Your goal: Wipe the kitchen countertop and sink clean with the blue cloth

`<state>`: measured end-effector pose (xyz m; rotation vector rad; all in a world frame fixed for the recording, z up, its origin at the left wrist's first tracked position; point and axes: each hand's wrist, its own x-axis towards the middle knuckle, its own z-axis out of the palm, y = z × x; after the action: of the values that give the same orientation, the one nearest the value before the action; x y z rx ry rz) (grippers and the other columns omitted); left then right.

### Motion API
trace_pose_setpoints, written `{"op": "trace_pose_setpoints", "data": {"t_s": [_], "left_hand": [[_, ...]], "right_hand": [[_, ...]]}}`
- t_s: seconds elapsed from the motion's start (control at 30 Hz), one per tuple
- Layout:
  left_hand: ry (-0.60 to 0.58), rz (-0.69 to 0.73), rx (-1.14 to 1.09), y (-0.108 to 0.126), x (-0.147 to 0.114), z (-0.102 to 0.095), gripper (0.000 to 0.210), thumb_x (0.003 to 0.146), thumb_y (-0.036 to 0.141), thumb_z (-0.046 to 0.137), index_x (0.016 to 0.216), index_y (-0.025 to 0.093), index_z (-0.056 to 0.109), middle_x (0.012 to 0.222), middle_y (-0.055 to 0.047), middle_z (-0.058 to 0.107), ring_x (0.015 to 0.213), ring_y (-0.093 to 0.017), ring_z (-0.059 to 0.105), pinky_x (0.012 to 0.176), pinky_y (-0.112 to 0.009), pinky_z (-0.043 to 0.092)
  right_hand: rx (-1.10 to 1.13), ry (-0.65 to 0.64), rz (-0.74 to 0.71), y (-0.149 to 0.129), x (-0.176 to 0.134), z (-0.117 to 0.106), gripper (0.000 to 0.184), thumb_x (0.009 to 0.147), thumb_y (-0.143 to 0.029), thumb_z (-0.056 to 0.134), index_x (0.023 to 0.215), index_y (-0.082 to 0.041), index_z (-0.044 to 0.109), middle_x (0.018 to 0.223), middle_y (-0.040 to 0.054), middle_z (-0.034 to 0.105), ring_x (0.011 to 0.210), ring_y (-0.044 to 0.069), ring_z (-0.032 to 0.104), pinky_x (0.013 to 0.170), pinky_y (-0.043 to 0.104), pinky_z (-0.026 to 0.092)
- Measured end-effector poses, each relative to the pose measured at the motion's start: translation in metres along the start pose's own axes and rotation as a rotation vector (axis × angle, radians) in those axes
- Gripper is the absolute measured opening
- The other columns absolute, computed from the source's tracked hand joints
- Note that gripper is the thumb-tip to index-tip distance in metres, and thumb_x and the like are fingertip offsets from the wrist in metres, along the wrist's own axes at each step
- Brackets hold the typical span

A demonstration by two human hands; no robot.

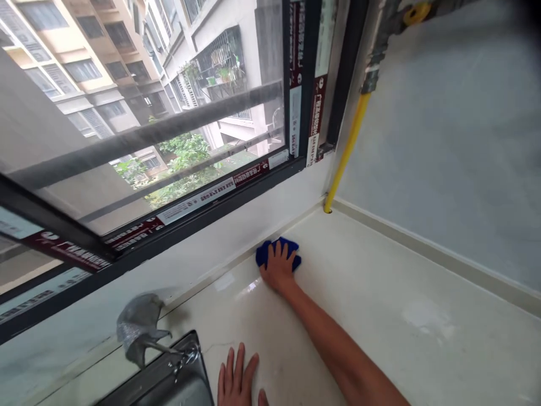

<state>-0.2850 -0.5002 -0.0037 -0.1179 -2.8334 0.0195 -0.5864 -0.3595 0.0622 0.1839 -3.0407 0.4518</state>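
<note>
My right hand holds a dark blue cloth against the pale, glossy countertop. Its fingers are spread over the cloth, near the low ledge under the window. Closer to me, my left hand lies open on the countertop beside the sink's corner, fingers stretched out and holding nothing. Part of the left hand is cut off by the bottom edge of the view.
A metal sink is set into the counter at lower left, with a plastic-wrapped faucet behind it. A yellow pipe enters the counter at the back corner. The dark window frame runs above the ledge; a wall stands right.
</note>
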Motion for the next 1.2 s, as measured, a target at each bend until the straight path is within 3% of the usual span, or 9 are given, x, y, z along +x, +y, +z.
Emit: {"op": "trace_pose_setpoints", "data": {"t_s": [0.13,0.27,0.4,0.53,0.7,0.8,0.9,1.03,1.2], "left_hand": [[0.045,0.025,-0.001,0.003,0.003,-0.011,0.065,0.084,0.023,0.056,0.148,0.031,0.043,0.160,-0.003,0.037,0.148,-0.031,0.033,0.109,-0.054,0.046],[0.057,-0.040,-0.110,0.008,0.002,-0.012,0.069,0.081,0.032,0.061,0.148,0.029,0.044,0.154,-0.005,0.046,0.143,-0.034,0.041,0.111,-0.055,0.046],[0.045,-0.117,-0.213,0.015,0.002,-0.012,0.071,0.080,0.037,0.063,0.147,0.023,0.045,0.145,-0.011,0.056,0.137,-0.035,0.048,0.113,-0.056,0.045],[0.021,-0.170,-0.355,0.018,0.003,-0.021,0.065,0.082,0.040,0.062,0.144,0.024,0.049,0.145,-0.009,0.057,0.139,-0.035,0.046,0.118,-0.061,0.040],[-0.021,-0.112,-0.565,0.016,0.001,-0.029,0.057,0.086,0.043,0.062,0.141,0.033,0.052,0.144,-0.002,0.058,0.137,-0.028,0.050,0.123,-0.061,0.033],[-0.067,-0.086,-0.596,0.015,-0.002,-0.030,0.056,0.086,0.041,0.062,0.140,0.035,0.051,0.151,0.001,0.050,0.142,-0.028,0.043,0.122,-0.062,0.033],[-0.087,-0.093,-0.611,0.016,-0.002,-0.034,0.060,0.083,0.036,0.062,0.142,0.035,0.049,0.156,0.001,0.043,0.146,-0.029,0.036,0.122,-0.064,0.031],[-0.097,-0.110,-0.642,0.017,0.000,-0.041,0.060,0.082,0.031,0.060,0.142,0.032,0.049,0.157,-0.001,0.042,0.147,-0.030,0.034,0.123,-0.065,0.029],[-0.094,-0.123,-0.718,0.017,0.003,-0.047,0.067,0.084,0.037,0.061,0.147,0.032,0.041,0.155,-0.001,0.046,0.148,-0.029,0.033,0.126,-0.062,0.026]], "right_hand": [[0.084,-0.135,-0.216,-0.081,-0.056,0.009,0.080,0.085,-0.043,0.052,0.154,-0.009,0.031,0.163,0.0227,0.019,0.149,0.048,0.010,0.115,0.071,0.002],[0.184,-0.264,-0.441,-0.130,-0.100,0.013,0.078,0.085,-0.042,0.052,0.155,-0.014,0.032,0.165,0.0167,0.017,0.151,0.043,0.009,0.119,0.066,0.001],[0.256,-0.389,-0.656,-0.142,-0.130,0.015,0.077,0.084,-0.043,0.054,0.154,-0.022,0.034,0.166,0.0095,0.018,0.152,0.036,0.010,0.121,0.061,0.002],[0.247,-0.517,-0.764,-0.120,-0.143,0.009,0.079,0.077,-0.038,0.057,0.153,-0.030,0.037,0.166,0.0021,0.021,0.153,0.031,0.011,0.122,0.058,0.004],[0.129,-0.546,-0.740,-0.055,-0.140,-0.007,0.082,0.072,-0.030,0.056,0.152,-0.032,0.038,0.165,0.0019,0.025,0.152,0.029,0.016,0.122,0.057,0.013],[0.021,-0.408,-0.609,-0.014,-0.132,-0.010,0.073,0.081,-0.033,0.050,0.153,-0.030,0.037,0.165,0.0021,0.025,0.151,0.028,0.020,0.120,0.054,0.021],[-0.139,-0.236,-0.350,0.001,-0.128,-0.007,0.065,0.090,-0.034,0.042,0.154,-0.024,0.036,0.164,0.0057,0.026,0.149,0.031,0.025,0.115,0.054,0.029],[-0.237,-0.165,-0.179,-0.032,-0.133,0.001,0.064,0.091,-0.030,0.041,0.154,-0.020,0.035,0.164,0.0099,0.025,0.145,0.039,0.028,0.106,0.063,0.034],[-0.051,-0.247,-0.424,-0.111,-0.130,0.009,0.066,0.086,-0.029,0.049,0.152,-0.025,0.039,0.163,0.0077,0.029,0.144,0.039,0.029,0.107,0.062,0.031]]}}
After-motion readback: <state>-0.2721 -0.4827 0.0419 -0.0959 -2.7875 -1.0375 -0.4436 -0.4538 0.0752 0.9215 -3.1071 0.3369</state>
